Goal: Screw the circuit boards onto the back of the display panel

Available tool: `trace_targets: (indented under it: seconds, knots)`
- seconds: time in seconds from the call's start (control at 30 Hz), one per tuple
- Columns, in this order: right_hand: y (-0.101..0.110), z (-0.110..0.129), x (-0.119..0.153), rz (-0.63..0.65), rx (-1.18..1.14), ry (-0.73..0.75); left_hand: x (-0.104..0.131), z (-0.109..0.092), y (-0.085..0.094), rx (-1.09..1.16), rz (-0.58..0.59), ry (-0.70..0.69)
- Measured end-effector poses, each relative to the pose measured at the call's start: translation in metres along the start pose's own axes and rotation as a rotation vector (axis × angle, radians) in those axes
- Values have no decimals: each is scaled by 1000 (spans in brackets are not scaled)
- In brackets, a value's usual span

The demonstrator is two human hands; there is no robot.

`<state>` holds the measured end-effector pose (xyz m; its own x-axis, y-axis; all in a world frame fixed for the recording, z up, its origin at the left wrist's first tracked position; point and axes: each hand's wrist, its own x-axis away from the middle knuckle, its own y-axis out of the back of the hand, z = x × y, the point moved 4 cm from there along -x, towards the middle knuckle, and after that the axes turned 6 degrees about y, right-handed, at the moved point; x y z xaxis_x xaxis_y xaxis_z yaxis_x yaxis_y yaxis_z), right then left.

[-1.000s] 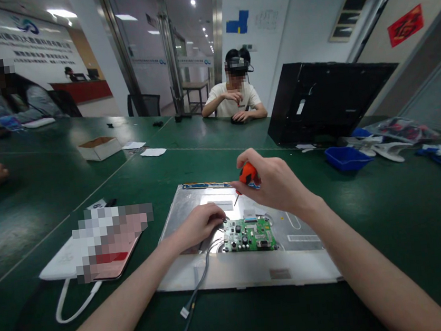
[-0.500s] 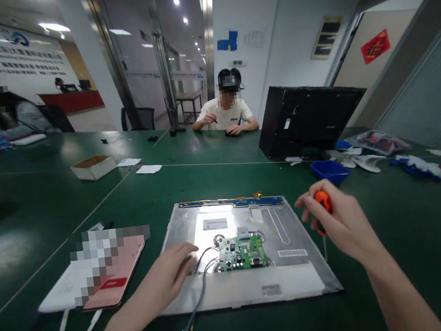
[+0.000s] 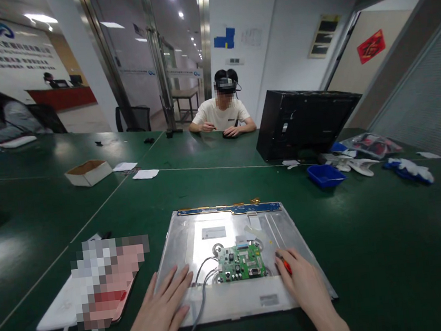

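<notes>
A flat metal-backed display panel (image 3: pixel 252 302) lies face down on the green table before me. Near its middle sits a green circuit board (image 3: pixel 241 263), and grey cables (image 3: pixel 204 300) run from its left side over the panel's front edge. My left hand (image 3: pixel 168 301) rests flat on the panel's left part, fingers stretched out. On the right part, my right hand (image 3: pixel 303 281) is closed around a screwdriver with a red-orange handle (image 3: pixel 286 265); its shaft and tip are mostly hidden. A blue strip board (image 3: pixel 229 210) runs along the panel's far edge.
Left of the panel lie a white power bank (image 3: pixel 57 309) and a pink phone (image 3: pixel 128 282) with a white cable. Beyond are an open cardboard box (image 3: pixel 89 173), a blue tray (image 3: pixel 326 175), a black monitor (image 3: pixel 307 121) and gloves (image 3: pixel 408 169). A person (image 3: pixel 222 115) sits opposite.
My right hand has moved left and down from beside the panel onto it, carrying the screwdriver. My left hand has flattened onto the panel's left part. The view has shifted slightly.
</notes>
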<state>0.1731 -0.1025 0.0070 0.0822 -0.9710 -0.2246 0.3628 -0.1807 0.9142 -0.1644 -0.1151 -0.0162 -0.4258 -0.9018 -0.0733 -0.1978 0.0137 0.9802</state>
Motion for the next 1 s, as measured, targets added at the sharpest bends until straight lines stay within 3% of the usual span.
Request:
trace_targets:
  seconds: [0.17,0.33,0.8,1.0]
  knots:
    - [4,-3,-2,14,15,-25,-1,-3,3,-6,-9,0]
    - [8,-23,-11,37,68,-90,-18,-16,7,71,92,-99]
    - [18,-114,-29,-50,241,-236,-76,-91,18,335,312,-322]
    - [25,-151,-34,-42,220,-261,-94,-123,7,343,353,-404]
